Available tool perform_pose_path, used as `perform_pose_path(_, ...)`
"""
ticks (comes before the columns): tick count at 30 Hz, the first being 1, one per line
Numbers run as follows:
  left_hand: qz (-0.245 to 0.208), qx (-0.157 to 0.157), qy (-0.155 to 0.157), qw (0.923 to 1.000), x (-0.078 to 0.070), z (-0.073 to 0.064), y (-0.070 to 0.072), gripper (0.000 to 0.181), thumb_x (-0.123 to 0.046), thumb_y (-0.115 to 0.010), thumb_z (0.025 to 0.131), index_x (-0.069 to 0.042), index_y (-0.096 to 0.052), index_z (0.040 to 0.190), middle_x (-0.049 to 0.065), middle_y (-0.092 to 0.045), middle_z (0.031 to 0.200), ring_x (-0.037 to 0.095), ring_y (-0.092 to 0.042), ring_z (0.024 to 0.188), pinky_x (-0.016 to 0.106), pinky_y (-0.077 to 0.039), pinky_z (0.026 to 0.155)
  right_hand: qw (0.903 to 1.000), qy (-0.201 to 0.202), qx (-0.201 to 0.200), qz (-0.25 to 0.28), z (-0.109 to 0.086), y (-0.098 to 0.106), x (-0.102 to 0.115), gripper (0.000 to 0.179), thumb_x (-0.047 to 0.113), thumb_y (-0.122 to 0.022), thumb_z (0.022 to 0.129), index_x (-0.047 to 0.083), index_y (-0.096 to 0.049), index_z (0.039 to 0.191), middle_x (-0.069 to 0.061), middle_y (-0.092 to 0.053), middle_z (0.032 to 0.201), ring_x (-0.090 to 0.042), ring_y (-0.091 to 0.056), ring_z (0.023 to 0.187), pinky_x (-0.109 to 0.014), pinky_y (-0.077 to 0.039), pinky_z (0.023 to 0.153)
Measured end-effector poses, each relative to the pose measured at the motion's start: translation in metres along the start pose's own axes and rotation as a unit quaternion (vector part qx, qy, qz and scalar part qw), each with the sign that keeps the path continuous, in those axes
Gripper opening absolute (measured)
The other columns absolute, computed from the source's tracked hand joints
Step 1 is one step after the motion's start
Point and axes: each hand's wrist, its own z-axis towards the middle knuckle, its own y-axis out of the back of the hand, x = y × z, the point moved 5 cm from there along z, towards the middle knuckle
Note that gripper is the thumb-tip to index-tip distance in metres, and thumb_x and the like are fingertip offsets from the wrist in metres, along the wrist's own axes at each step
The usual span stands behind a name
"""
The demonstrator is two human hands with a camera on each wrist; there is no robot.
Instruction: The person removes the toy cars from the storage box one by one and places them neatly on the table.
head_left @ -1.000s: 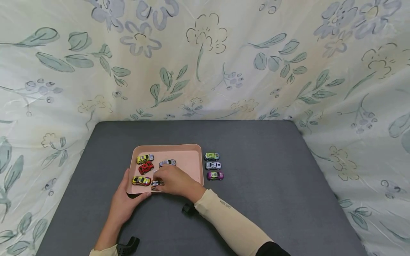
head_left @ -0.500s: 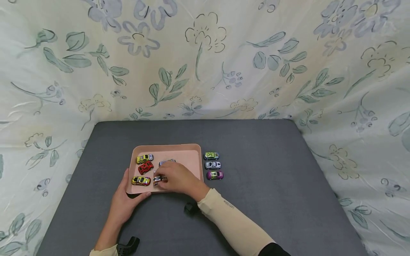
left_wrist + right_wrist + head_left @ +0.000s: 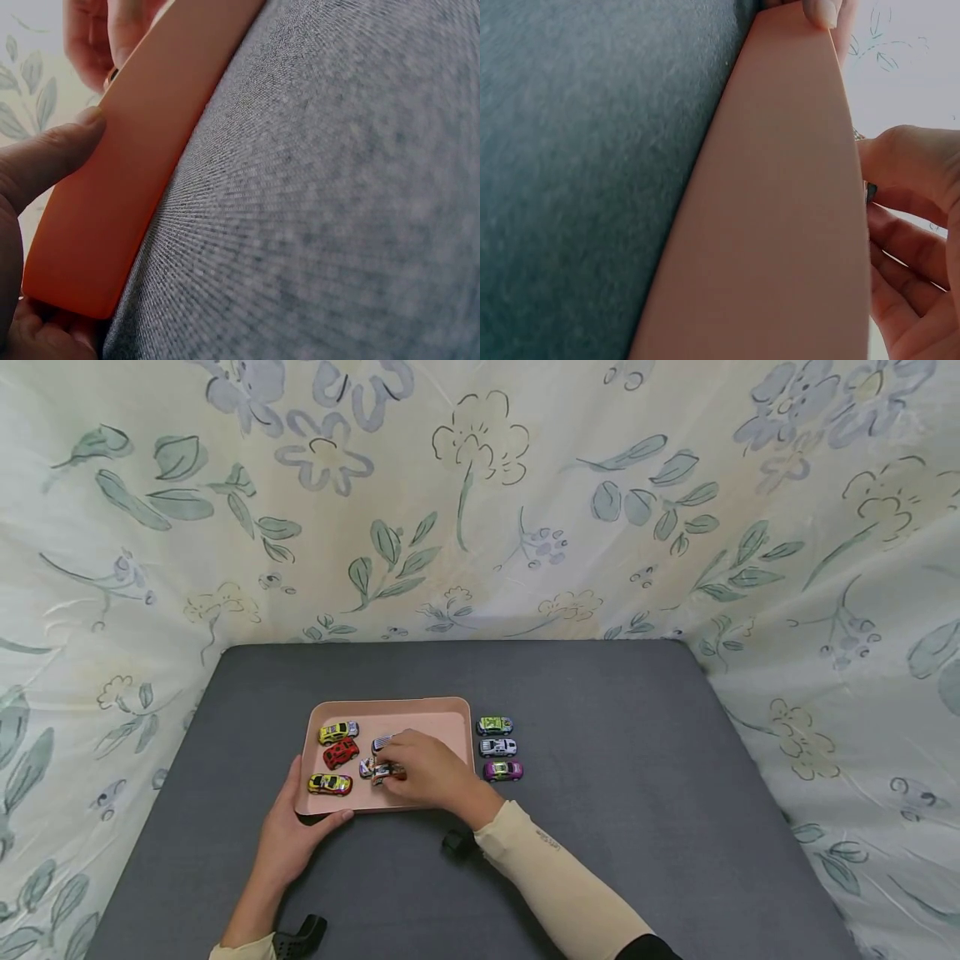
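Note:
A pink tray (image 3: 446, 727) lies on the grey table with several small toy cars in it. My left hand (image 3: 288, 835) grips its near left corner; in the left wrist view the thumb (image 3: 64, 154) presses the tray wall and fingers reach under the corner. Inside the tray, my right hand (image 3: 431, 772) pinches a white, orange and dark toy car (image 3: 381, 771), partly covered by the fingers. Just behind it is a silver toy car (image 3: 381, 743), mostly hidden. Left of these sit a yellow car (image 3: 339, 732), a red car (image 3: 341, 752) and a yellow-and-red car (image 3: 330, 784).
Right of the tray, a green car (image 3: 495, 726), a silver-white car (image 3: 498, 747) and a purple car (image 3: 503, 770) stand in a column on the table (image 3: 600, 777). A floral cloth (image 3: 480, 510) hangs behind the table and around its sides.
My right hand has moved the pinched toy car away from the tray's front wall, back and to the right, close to the silver car. My left hand has stayed on the tray.

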Motion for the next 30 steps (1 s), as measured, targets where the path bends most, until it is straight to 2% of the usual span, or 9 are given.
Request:
perform_pose_path(8,0.0,0.004,0.004,1.0,-0.001,-0.001,0.0,0.124,-0.041,-0.089,0.079,-0.02,-0.003,0.165,0.026,-0.023,0.163,0.046,-0.024,0.148,0.067,-0.024,0.112,0.9999,-0.007,-0.013,0.006,-0.008,0.01,-0.005,0.02,0.022,-0.079,0.088,0.018,-0.077,0.107,0.01,-0.067,0.101,-0.005,-0.056,0.098,-0.019,-0.047,0.09)
perform_pose_path(15,0.008,0.001,0.006,1.0,-0.002,-0.001,0.0,0.124,-0.041,-0.089,0.079,-0.02,-0.003,0.165,0.026,-0.023,0.163,0.047,-0.024,0.147,0.068,-0.024,0.112,0.9995,-0.006,-0.031,0.0,-0.013,0.018,-0.011,0.021,0.022,-0.08,0.087,0.017,-0.077,0.107,0.008,-0.068,0.103,-0.008,-0.059,0.102,-0.021,-0.047,0.094)
perform_pose_path(30,0.017,0.005,0.017,0.9997,0.0,-0.001,0.0,0.124,-0.044,-0.088,0.078,-0.022,-0.002,0.165,0.024,-0.02,0.165,0.047,-0.022,0.149,0.067,-0.023,0.113,0.9986,-0.026,-0.046,-0.001,-0.029,0.034,-0.029,0.018,0.02,-0.08,0.087,0.017,-0.076,0.104,0.008,-0.068,0.102,-0.009,-0.058,0.099,-0.025,-0.048,0.089)
